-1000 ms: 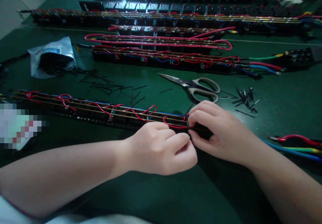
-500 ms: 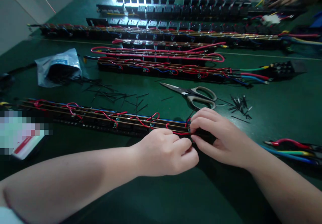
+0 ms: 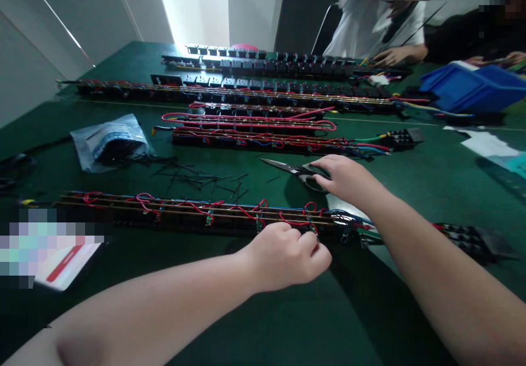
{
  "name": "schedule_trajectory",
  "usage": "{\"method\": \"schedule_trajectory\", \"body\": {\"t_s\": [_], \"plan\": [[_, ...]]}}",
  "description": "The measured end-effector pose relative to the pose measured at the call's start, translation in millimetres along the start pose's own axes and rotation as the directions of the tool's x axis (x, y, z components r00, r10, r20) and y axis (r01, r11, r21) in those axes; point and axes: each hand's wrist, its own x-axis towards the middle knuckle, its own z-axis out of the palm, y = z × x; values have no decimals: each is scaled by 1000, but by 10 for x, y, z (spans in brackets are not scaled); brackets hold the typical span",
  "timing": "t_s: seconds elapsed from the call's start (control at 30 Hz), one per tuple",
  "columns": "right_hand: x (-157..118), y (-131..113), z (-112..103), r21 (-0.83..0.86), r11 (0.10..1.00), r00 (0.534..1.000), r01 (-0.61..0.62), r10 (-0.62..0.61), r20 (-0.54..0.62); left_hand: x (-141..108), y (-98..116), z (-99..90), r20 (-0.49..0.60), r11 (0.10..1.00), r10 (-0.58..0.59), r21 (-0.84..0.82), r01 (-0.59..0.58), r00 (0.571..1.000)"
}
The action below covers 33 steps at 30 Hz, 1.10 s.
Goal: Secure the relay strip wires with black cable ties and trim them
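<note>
A long black strip (image 3: 230, 215) with brass rods and red and blue wires lies across the green table (image 3: 263, 322). My left hand (image 3: 291, 259) is closed at its near edge, right of the middle; what its curled fingers hold is hidden. Beyond the strip, my right hand (image 3: 343, 179) reaches over the handles of the scissors (image 3: 293, 169), thumb and fingers apart around one loop. The scissors lie with their blades pointing left. Loose black ties (image 3: 205, 179) are scattered to the left of them.
An open plastic bag (image 3: 110, 141) of black ties lies at left, above a partly blurred card (image 3: 66, 262). Similar wired strips (image 3: 258, 138) lie farther back. A blue bin (image 3: 468, 86) stands at right, near another person's hand (image 3: 396, 55).
My right hand has left the strip and moved up and forward to the scissors. My left hand stays closed at the strip. The view has tilted up, showing more of the far side.
</note>
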Motion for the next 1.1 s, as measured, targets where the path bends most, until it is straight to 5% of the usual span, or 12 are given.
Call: {"method": "schedule_trajectory", "body": {"t_s": [0.1,0.27,0.5,0.63,0.87,1.1], "plan": [[191,-29,39,-34,999,995,3,1,99,-4,4,-13,108,999,37,2,-37,994],[243,-102,69,-54,996,995,-67,71,72,-1,32,-17,173,999,36,10,-38,984],[-13,-91,-11,28,982,978,-189,191,-85,12,91,-56,163,999,26,15,-29,986],[-323,-31,-91,195,937,930,-289,323,-177,19,118,-77,197,999,19,25,-24,980],[-856,-14,-302,285,909,949,-304,315,7,33,121,-68,232,1000,26,7,-29,972],[-1008,-125,-524,224,938,963,-264,242,122,41,137,-56,194,1000,24,14,-27,981]]}}
